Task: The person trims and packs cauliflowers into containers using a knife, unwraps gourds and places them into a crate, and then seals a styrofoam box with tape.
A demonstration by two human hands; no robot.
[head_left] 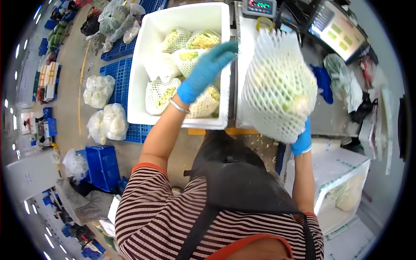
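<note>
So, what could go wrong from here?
The net-wrapped vegetable might slip or tip: only the right hand is at it, by its lower edge, while the left hand is apart, over the white box. That box already holds several wrapped vegetables, so pressing another in could bruise them.
</note>
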